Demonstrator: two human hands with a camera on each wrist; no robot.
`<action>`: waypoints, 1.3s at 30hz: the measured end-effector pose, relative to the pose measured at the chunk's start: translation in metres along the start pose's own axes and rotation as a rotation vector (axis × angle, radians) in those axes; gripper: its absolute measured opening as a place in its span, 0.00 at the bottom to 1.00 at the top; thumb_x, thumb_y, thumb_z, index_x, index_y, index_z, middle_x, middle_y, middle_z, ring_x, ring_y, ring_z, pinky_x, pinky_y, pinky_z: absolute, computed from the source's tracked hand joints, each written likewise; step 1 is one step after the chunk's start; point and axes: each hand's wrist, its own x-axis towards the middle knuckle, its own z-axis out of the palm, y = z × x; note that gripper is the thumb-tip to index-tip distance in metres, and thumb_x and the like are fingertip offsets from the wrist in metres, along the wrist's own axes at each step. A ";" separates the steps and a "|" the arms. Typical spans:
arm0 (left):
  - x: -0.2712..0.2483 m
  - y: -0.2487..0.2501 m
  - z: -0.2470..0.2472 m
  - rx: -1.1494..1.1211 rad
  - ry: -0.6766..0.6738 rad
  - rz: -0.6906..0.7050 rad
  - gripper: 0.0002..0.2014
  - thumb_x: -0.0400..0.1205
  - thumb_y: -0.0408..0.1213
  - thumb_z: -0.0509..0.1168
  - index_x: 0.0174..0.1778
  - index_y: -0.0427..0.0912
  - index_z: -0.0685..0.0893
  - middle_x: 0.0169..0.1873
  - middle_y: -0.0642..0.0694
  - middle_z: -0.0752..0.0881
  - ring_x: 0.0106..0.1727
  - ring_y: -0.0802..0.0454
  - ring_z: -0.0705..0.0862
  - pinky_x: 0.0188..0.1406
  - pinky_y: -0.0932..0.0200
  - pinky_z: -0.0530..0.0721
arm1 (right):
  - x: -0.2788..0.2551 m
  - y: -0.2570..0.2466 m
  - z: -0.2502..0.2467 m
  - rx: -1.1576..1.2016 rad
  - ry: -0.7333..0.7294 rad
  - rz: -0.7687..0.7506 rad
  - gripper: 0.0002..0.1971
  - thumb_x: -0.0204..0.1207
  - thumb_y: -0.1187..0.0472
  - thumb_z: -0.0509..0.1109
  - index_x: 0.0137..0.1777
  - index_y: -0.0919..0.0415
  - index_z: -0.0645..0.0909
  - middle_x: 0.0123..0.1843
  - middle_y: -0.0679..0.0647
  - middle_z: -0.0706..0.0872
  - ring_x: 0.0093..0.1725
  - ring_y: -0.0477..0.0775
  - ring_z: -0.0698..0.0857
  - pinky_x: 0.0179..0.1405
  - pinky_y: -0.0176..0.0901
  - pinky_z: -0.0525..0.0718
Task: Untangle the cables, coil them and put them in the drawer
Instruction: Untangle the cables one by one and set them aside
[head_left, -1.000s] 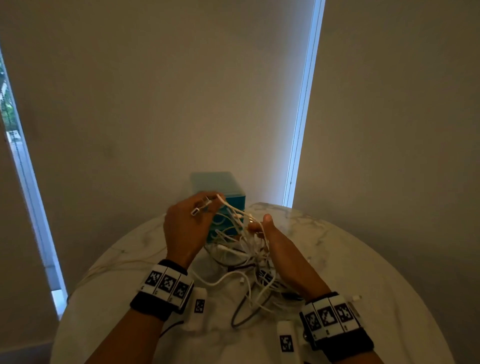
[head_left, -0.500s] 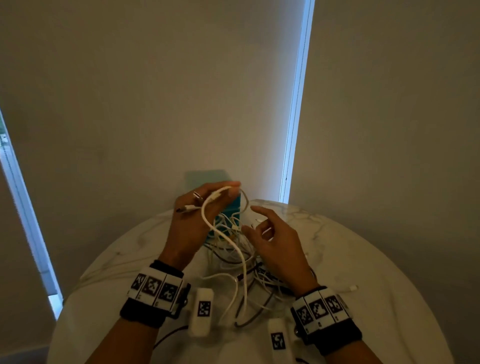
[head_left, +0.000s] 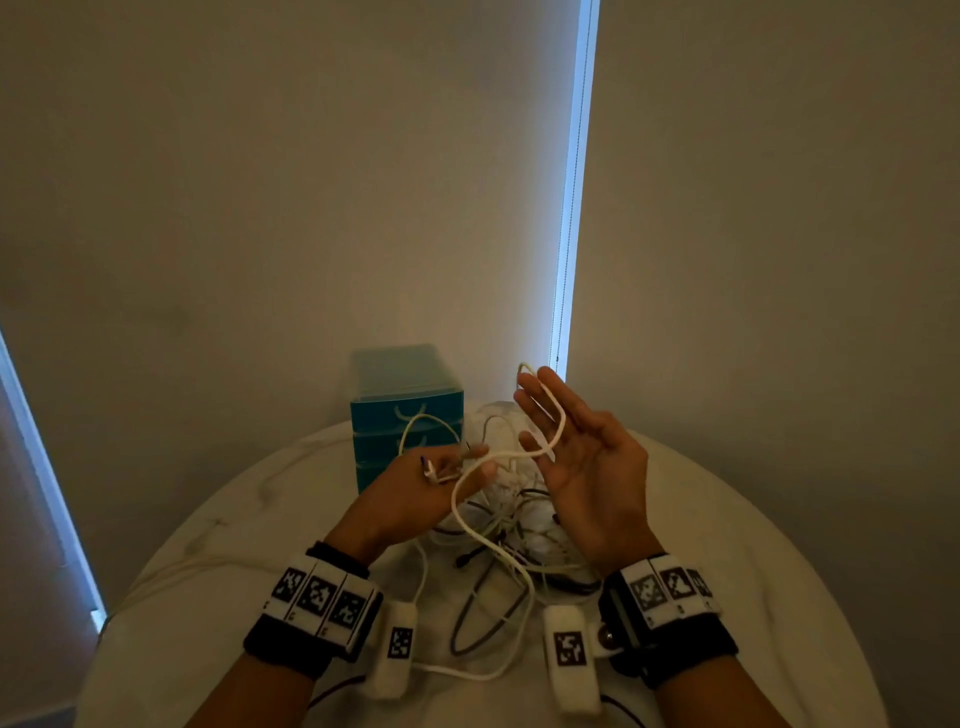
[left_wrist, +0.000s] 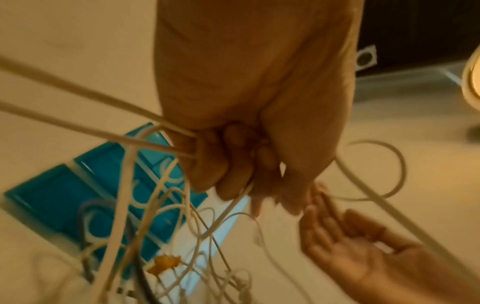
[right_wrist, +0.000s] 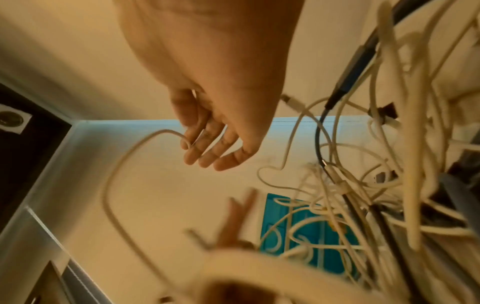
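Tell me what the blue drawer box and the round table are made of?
The drawer box looks like see-through teal plastic: glossy, light glows through its top. The table looks like polished marble or a marble-look top: pale with faint grey veins. Real stone can't be confirmed.

A round white marble-look table (head_left: 753, 545) carries everything. At its far edge, against the wall, stands a teal set of small drawers (head_left: 402, 415), three fronts stacked, all apparently closed. Just in front of it and to the right lies a tangled heap of cables (head_left: 519, 525), mostly white with a few dark ones, spreading toward the near edge. A loose white cable (head_left: 457, 673) trails across the near part of the tabletop.
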 end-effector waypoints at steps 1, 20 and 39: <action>0.001 -0.006 0.000 0.062 -0.019 -0.042 0.14 0.87 0.58 0.71 0.62 0.58 0.94 0.51 0.59 0.95 0.55 0.64 0.92 0.67 0.48 0.90 | 0.000 -0.003 -0.001 0.017 0.031 -0.009 0.23 0.94 0.54 0.53 0.82 0.59 0.80 0.77 0.55 0.88 0.80 0.55 0.84 0.79 0.56 0.76; -0.056 0.023 -0.161 -0.775 0.701 0.226 0.22 0.96 0.53 0.52 0.76 0.44 0.81 0.34 0.58 0.75 0.24 0.62 0.64 0.29 0.60 0.54 | 0.031 -0.052 -0.059 0.257 0.632 -0.383 0.10 0.78 0.75 0.77 0.57 0.70 0.83 0.56 0.62 0.87 0.56 0.53 0.91 0.64 0.41 0.91; -0.066 0.106 -0.169 -0.183 1.128 0.264 0.30 0.96 0.60 0.44 0.49 0.45 0.85 0.31 0.54 0.73 0.29 0.65 0.72 0.30 0.75 0.72 | 0.073 -0.007 0.172 -0.701 -0.344 -0.027 0.19 0.86 0.60 0.77 0.75 0.60 0.85 0.72 0.54 0.90 0.72 0.51 0.89 0.72 0.45 0.88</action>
